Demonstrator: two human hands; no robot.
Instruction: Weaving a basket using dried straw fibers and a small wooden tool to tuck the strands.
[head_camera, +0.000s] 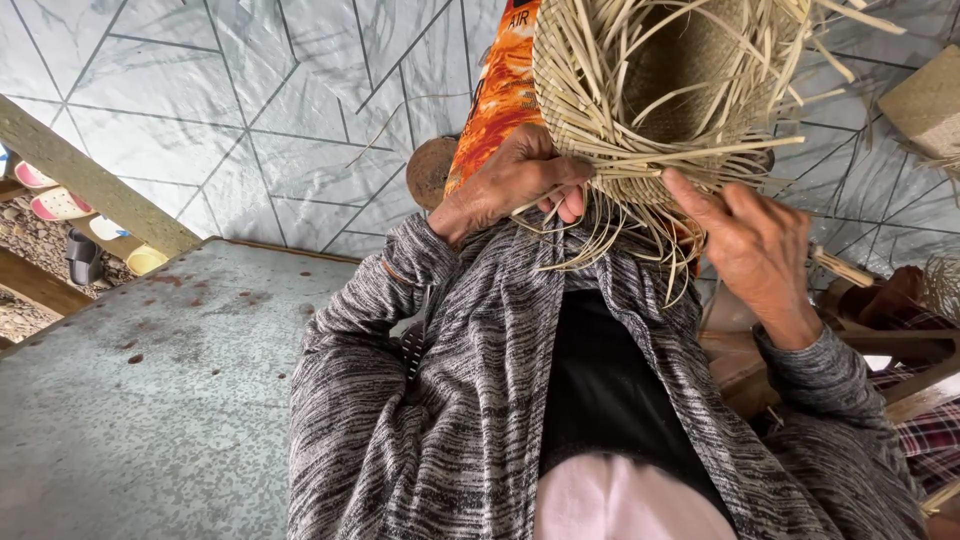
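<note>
Straw hat (670, 90), only half woven, sits up in front of the person's chest, held in both hands. Its open side faces the camera, and lots of loose straw strips (600, 235) stick out and hang down from the edge.

It looks very light. The woven part looks firm enough to keep its round shape, but I think it would bend if you squeezed it hard. The loose strips look thin and dry, so they may snap or kink if pulled hard. The best place to hold it seems to be the woven edge, not the loose ends.

Left hand (515, 185) grips the lower edge of the hat, with the fingers curled in and a few strips pinched under them. Right hand (750, 240) is at the edge too, with one finger stretched out along the straw and the others bent. I cannot tell if it is pinching a strip.

An orange cloth (500, 95) hangs behind the hat. A grey metal table (150, 400) is on the left. Another straw hat (930, 100) lies at the far right, on the grey tile floor (250, 120).
</note>
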